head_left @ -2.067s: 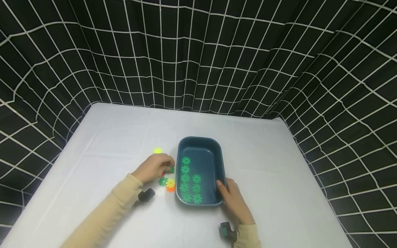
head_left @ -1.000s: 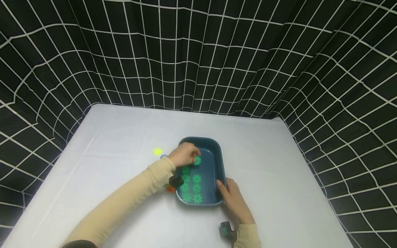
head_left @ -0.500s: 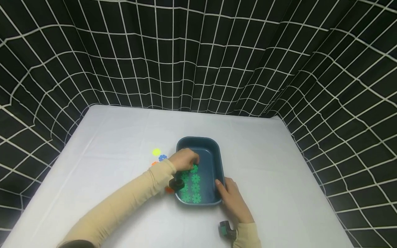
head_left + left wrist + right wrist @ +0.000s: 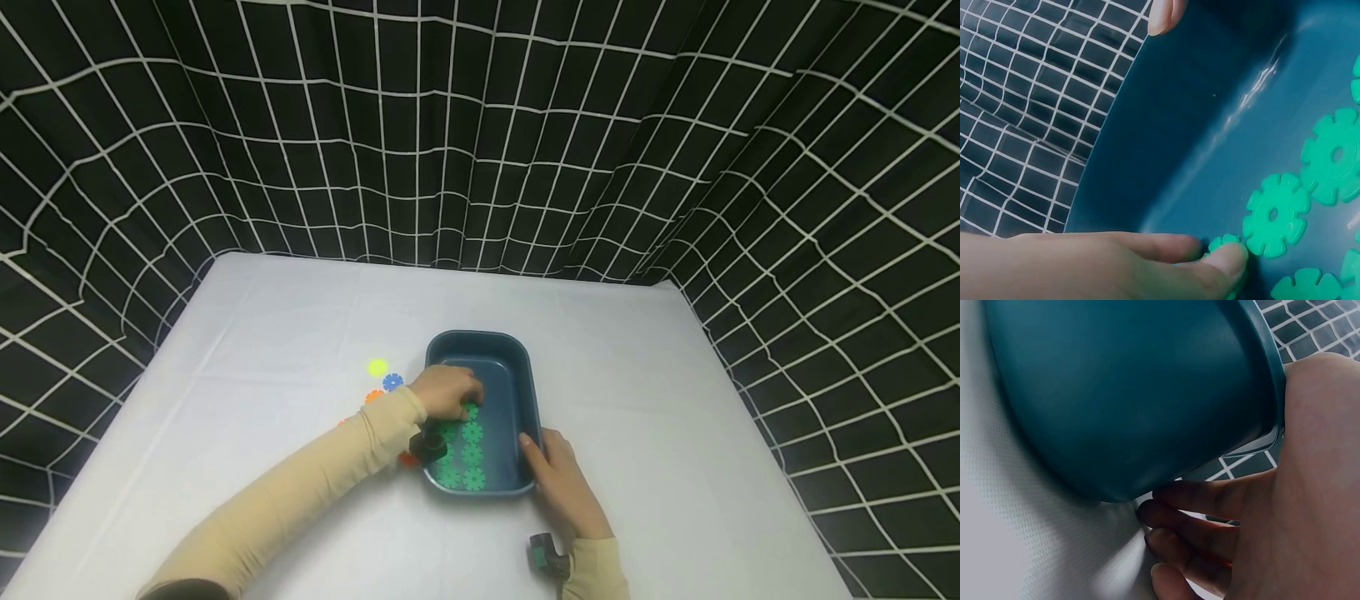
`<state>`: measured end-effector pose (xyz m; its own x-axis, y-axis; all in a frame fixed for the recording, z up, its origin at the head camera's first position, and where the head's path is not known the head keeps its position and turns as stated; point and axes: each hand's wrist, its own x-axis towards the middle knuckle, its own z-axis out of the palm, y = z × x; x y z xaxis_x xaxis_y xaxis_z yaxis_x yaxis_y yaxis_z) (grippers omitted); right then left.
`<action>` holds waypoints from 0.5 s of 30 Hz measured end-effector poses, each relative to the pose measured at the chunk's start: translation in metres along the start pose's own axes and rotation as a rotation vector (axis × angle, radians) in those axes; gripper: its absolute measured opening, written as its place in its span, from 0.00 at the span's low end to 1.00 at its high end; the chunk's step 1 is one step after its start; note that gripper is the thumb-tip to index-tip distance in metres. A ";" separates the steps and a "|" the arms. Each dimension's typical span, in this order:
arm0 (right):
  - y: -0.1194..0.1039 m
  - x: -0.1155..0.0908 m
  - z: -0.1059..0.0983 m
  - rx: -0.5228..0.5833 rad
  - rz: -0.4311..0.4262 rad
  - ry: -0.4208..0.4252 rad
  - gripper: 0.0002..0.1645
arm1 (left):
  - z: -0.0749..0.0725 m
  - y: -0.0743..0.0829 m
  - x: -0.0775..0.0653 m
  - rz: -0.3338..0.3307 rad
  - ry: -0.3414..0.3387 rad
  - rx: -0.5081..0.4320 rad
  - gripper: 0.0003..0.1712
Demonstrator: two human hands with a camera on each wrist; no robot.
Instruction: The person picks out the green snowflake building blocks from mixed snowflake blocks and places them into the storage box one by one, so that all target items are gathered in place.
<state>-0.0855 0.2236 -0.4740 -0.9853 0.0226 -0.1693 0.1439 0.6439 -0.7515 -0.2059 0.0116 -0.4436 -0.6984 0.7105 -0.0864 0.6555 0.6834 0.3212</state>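
Note:
In the head view, my left hand (image 4: 448,392) reaches over the left wall of a blue tray (image 4: 512,400). Thumb and finger pinch a green notched plastic disc (image 4: 470,412), at the far end of a column of green discs (image 4: 472,456) on the tray floor. In the left wrist view the pinched disc (image 4: 1224,240) is partly covered by the thumb and sits against another green disc (image 4: 1275,214). My right hand (image 4: 567,485) grips the tray's right wall, thumb over the rim; the right wrist view shows its curled fingers (image 4: 1194,519) outside, low by the tray.
Left of the tray lie loose pieces: a yellow disc (image 4: 378,367), a blue one (image 4: 393,382), an orange one (image 4: 375,395) and another orange one (image 4: 408,459). My left forearm (image 4: 300,487) hides others. A white cloth (image 4: 637,375) covers the table; dark grid curtains (image 4: 480,133) surround it.
My left hand has moved from the loose pieces into the tray with a green disc, then slightly nearer to the column of discs. My right hand has stayed on the tray wall.

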 end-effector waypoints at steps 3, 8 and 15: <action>-0.001 0.000 0.000 0.002 -0.004 0.000 0.40 | 0.001 0.000 0.001 -0.007 -0.004 0.011 0.18; -0.001 0.000 -0.002 -0.001 -0.005 0.002 0.41 | 0.006 -0.002 0.005 -0.006 -0.013 0.041 0.22; -0.001 0.000 -0.001 0.003 0.008 -0.008 0.41 | 0.009 -0.003 0.004 0.002 -0.011 0.041 0.25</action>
<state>-0.0859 0.2234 -0.4724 -0.9833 0.0216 -0.1806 0.1522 0.6413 -0.7521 -0.2078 0.0138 -0.4536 -0.6941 0.7133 -0.0967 0.6682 0.6884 0.2821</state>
